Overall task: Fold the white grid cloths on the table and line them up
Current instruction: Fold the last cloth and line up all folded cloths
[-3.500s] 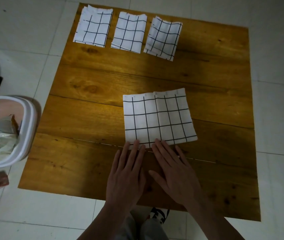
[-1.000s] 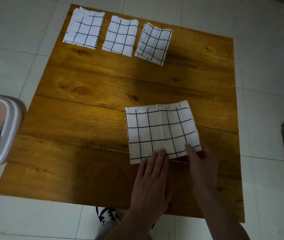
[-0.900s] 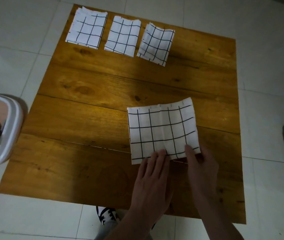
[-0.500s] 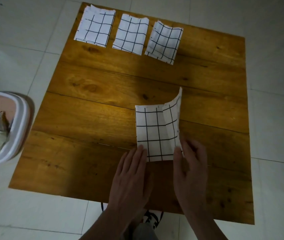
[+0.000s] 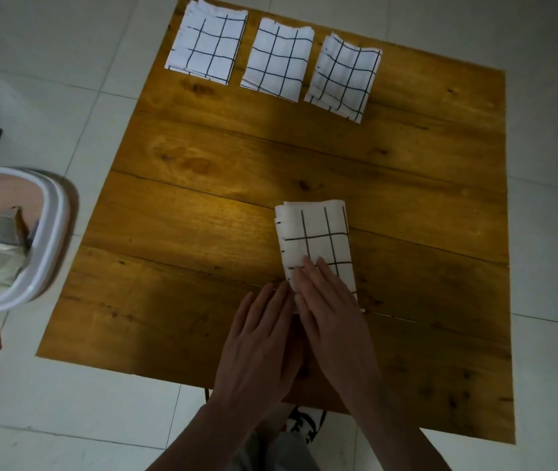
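**Cloth count and hand position at the wooden table**

Two hands are in view at the near edge; the left hand (image 5: 260,338) lies flat, fingers extended and together, palm down on the table (image 5: 202,232), its fingertips just beside the near left corner of the folded cloth (image 5: 316,239), gripping nothing; the right hand (image 5: 331,317) lies flat and open, palm down, pressing the near end of that cloth, fingers extended, nothing enclosed in it. One shoe (image 5: 306,424) shows below the table edge.

Grid cloths total four: one under the right hand, folded into a narrow upright rectangle right of the table's centre; three folded cloths in a row along the far edge, namely the far-left cloth (image 5: 207,44), the far-middle cloth (image 5: 277,61) and the far-right cloth (image 5: 343,78), near one another but apart, the last slightly rotated.

One white bin (image 5: 46,239) stands on the floor left of the table; it contains crumpled packaging.

The table is brown planked wood; the floor (image 5: 67,79) is pale tile.
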A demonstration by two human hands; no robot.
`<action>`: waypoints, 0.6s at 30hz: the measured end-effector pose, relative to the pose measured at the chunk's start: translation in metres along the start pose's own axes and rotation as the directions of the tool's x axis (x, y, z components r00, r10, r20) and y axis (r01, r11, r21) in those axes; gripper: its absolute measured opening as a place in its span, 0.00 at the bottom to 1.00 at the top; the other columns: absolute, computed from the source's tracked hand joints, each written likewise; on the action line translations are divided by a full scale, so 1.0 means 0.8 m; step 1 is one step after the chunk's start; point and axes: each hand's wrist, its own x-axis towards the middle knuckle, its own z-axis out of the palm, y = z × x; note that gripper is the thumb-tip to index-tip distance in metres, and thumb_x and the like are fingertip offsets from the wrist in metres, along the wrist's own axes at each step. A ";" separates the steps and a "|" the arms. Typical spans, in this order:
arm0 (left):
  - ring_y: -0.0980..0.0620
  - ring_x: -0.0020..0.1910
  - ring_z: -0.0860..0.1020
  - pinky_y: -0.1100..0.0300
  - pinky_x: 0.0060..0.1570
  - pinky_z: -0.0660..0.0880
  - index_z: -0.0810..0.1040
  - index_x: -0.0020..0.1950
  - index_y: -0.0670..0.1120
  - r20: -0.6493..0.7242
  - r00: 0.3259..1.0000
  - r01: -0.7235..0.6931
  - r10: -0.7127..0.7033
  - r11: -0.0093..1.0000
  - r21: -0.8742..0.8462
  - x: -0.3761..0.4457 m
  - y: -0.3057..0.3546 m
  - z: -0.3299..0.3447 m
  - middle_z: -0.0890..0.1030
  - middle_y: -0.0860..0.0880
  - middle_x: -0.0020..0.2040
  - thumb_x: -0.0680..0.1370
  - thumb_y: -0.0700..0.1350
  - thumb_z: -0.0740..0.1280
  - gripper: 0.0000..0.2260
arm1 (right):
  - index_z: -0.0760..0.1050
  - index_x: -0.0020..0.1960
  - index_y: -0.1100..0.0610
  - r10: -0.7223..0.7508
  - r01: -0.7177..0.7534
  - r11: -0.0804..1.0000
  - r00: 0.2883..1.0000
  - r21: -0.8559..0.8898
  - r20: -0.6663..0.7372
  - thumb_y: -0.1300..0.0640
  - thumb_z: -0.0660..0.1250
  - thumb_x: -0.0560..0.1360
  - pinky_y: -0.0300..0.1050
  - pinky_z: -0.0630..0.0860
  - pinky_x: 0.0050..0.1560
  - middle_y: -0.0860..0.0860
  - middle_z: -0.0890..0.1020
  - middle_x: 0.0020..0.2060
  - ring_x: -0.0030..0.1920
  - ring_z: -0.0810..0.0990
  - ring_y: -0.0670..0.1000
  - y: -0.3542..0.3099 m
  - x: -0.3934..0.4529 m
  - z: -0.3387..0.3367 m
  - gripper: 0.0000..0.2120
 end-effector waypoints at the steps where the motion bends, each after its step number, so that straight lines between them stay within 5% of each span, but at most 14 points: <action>1: 0.48 0.82 0.61 0.47 0.80 0.57 0.66 0.82 0.45 -0.011 1.000 -0.002 0.002 1.000 -0.009 0.000 0.000 -0.001 0.66 0.47 0.82 0.86 0.60 0.53 0.29 | 0.65 0.79 0.57 0.002 -0.002 1.000 1.000 0.006 0.010 0.48 0.47 0.88 0.48 0.61 0.78 0.54 0.68 0.79 0.81 0.61 0.52 0.000 -0.001 0.003 0.24; 5: 0.48 0.82 0.62 0.48 0.80 0.58 0.66 0.81 0.43 -0.058 0.998 0.024 -0.028 0.998 -0.056 0.003 0.001 -0.005 0.67 0.45 0.81 0.85 0.57 0.58 0.28 | 0.62 0.81 0.54 0.091 -0.097 0.994 0.990 0.058 0.106 0.43 0.45 0.87 0.48 0.59 0.81 0.50 0.63 0.81 0.82 0.56 0.49 0.002 -0.004 0.005 0.27; 9: 0.47 0.81 0.63 0.48 0.79 0.61 0.66 0.80 0.43 -0.094 0.995 -0.018 0.010 0.997 -0.081 0.007 0.001 -0.005 0.69 0.44 0.80 0.82 0.55 0.64 0.29 | 0.52 0.84 0.53 0.141 -0.181 0.969 0.963 0.167 0.229 0.35 0.40 0.85 0.41 0.45 0.83 0.46 0.52 0.84 0.83 0.46 0.43 0.002 -0.003 0.003 0.34; 12: 0.47 0.80 0.64 0.48 0.80 0.59 0.63 0.81 0.44 -0.104 0.993 -0.059 0.047 0.992 -0.111 0.010 0.002 -0.003 0.69 0.44 0.79 0.82 0.56 0.63 0.31 | 0.54 0.84 0.56 0.144 -0.206 0.952 0.955 0.229 0.260 0.35 0.36 0.84 0.45 0.48 0.83 0.49 0.53 0.84 0.83 0.47 0.43 0.002 -0.002 0.000 0.36; 15: 0.47 0.80 0.64 0.48 0.80 0.59 0.63 0.81 0.45 -0.062 0.995 -0.089 0.084 0.993 -0.078 0.011 0.005 -0.001 0.69 0.45 0.79 0.82 0.58 0.62 0.31 | 0.55 0.84 0.55 0.186 -0.267 0.922 0.941 0.281 0.284 0.33 0.35 0.83 0.37 0.47 0.81 0.47 0.55 0.83 0.82 0.48 0.39 0.003 0.003 -0.015 0.39; 18: 0.47 0.80 0.65 0.47 0.79 0.58 0.67 0.80 0.45 0.006 0.993 -0.121 0.120 0.993 0.003 0.009 0.003 0.000 0.70 0.46 0.79 0.83 0.58 0.60 0.28 | 0.58 0.83 0.53 0.189 -0.252 0.937 0.949 0.244 0.253 0.39 0.42 0.85 0.39 0.52 0.81 0.46 0.60 0.82 0.81 0.53 0.41 0.012 0.014 -0.035 0.31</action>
